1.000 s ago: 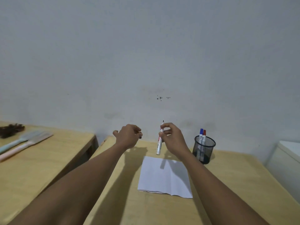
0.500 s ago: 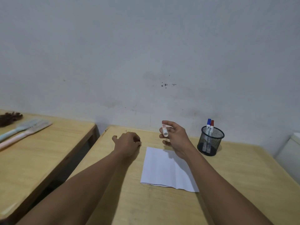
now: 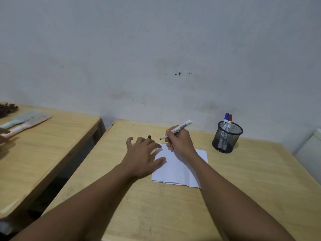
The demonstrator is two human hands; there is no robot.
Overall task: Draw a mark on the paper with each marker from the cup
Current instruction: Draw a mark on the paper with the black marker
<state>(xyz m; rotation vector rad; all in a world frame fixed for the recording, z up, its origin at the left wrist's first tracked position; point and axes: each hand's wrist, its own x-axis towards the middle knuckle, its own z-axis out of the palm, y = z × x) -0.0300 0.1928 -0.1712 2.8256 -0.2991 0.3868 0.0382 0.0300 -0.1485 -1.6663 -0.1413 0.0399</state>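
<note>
A white sheet of paper [image 3: 178, 169] lies on the wooden table [image 3: 243, 180]. My right hand [image 3: 180, 142] holds an uncapped white marker [image 3: 182, 126] in a writing grip. Its black tip hovers just past the paper's far left corner. My left hand [image 3: 144, 153] rests with spread fingers on the paper's left edge, and the black cap [image 3: 149, 137] sticks up between its fingers. A black mesh cup [image 3: 227, 138] stands to the right of the paper, apart from both hands. It holds a blue-capped marker [image 3: 226, 117] and a red-capped marker [image 3: 230, 118].
A second wooden table [image 3: 52, 145] stands to the left across a dark gap, with long pastel brushes [image 3: 26, 120] on it. The grey wall rises right behind both tables. A white object [image 3: 311, 150] sits at the right edge.
My right hand turned the marker from upright to a writing grip and lowered its tip toward the paper. My left hand came down, spread its fingers and settled on the paper's edge.
</note>
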